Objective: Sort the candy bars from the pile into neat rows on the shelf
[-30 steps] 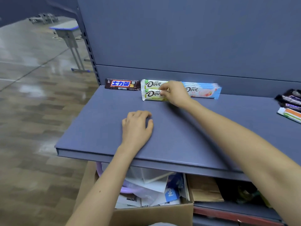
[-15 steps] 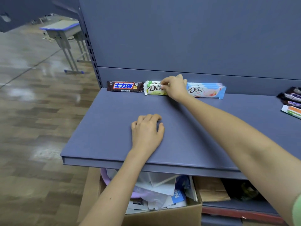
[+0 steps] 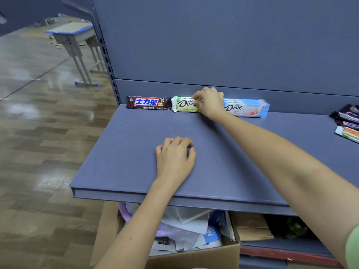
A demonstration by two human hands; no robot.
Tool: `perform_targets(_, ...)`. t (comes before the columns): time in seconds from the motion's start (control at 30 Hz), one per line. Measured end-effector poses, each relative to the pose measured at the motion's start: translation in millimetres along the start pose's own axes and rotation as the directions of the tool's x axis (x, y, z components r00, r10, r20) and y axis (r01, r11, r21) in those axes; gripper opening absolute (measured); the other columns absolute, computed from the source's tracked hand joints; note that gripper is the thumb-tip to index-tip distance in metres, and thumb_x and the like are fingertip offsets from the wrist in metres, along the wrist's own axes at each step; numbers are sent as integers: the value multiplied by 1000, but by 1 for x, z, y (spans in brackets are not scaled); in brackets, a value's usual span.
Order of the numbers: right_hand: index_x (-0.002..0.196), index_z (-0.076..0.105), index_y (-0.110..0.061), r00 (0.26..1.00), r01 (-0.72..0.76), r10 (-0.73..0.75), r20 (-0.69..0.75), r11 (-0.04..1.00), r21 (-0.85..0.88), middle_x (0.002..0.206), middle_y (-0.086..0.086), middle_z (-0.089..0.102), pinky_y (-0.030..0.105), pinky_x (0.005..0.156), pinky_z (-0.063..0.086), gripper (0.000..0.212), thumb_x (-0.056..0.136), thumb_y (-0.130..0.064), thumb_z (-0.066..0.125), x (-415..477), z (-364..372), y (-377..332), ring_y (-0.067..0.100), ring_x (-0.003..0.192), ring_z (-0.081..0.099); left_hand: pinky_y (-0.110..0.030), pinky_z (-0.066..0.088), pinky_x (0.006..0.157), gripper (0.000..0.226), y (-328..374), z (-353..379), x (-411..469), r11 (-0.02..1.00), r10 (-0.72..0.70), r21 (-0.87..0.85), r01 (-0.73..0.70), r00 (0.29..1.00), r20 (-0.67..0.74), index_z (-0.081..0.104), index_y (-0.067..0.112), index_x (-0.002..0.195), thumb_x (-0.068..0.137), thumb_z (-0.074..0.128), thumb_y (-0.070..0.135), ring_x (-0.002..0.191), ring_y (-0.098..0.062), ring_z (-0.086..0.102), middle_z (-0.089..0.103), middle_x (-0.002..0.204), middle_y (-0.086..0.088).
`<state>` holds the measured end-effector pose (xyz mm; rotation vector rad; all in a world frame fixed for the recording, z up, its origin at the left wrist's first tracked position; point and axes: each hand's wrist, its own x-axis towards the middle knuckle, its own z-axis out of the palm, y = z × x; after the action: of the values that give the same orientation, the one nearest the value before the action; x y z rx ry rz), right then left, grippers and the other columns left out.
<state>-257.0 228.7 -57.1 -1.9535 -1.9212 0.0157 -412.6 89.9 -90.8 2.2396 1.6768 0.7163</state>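
A row of candy bars lies along the back of the blue shelf [image 3: 136, 152]. From the left: a brown Snickers bar [image 3: 148, 102], a green-white Dove bar [image 3: 185, 104], then a stack of light-blue Dove bars [image 3: 246, 108]. My right hand [image 3: 209, 102] is on the green-white Dove bar, its fingertips pinching the bar's upper edge and its palm covering the bar's right end. My left hand [image 3: 174, 158] rests palm down on the bare shelf in front, fingers loosely curled, holding nothing. The pile of unsorted bars [image 3: 347, 123] lies at the far right edge.
The shelf's back panel rises right behind the row. Under the shelf a cardboard box [image 3: 194, 257] holds papers and plastic. A school desk [image 3: 75, 35] stands on the wooden floor at the far left.
The green-white Dove bar in my right hand has moved back from in front of the row to the back panel, over the other green-white bar. My left hand has stayed on the shelf.
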Motion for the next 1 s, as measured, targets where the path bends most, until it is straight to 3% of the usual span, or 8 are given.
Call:
perform_targets(0.3, 121, 56, -20, 996, 79, -80, -39, 997, -23, 121, 7, 50, 35, 91, 26, 35, 88, -9, 50, -5, 3, 3, 28, 112, 43, -33, 33, 87, 20, 1, -1, 0, 1000, 0, 7, 0, 1000, -7, 62, 23, 100, 89, 46, 28, 110, -19, 46, 61, 109, 7)
perform_targets(0.53, 116, 60, -10, 992, 99, -75, -101, 959, 266, 123, 8, 54, 29, 93, 37, 35, 86, -3, 46, -22, -12, 5, 23, 116, 48, -32, 32, 90, 20, 4, -3, -1, 999, -35, -4, 35, 999, 19, 62, 24, 103, 89, 48, 28, 112, -20, 46, 61, 112, 8)
perform_targets(0.77, 115, 63, -14, 984, 141, -166, 68, 949, 282, 118, 5, 61, 26, 94, 37, 32, 85, -7, 53, -71, -38, 36, 20, 112, 53, -35, 32, 93, 26, 67, 2, 17, 997, 79, 17, -80, 995, 60, 57, 24, 114, 90, 46, 30, 118, -23, 42, 55, 124, 7)
perform_targets(1.0, 115, 62, -15, 995, -70, 48, 92, 965, 254, 122, 4, 59, 15, 91, 31, 30, 87, -8, 53, -129, -86, 147, 17, 114, 51, -37, 34, 92, 27, 159, 44, 33, 985, 169, -45, -164, 975, 147, 58, 26, 113, 90, 47, 32, 116, -24, 47, 56, 125, 5)
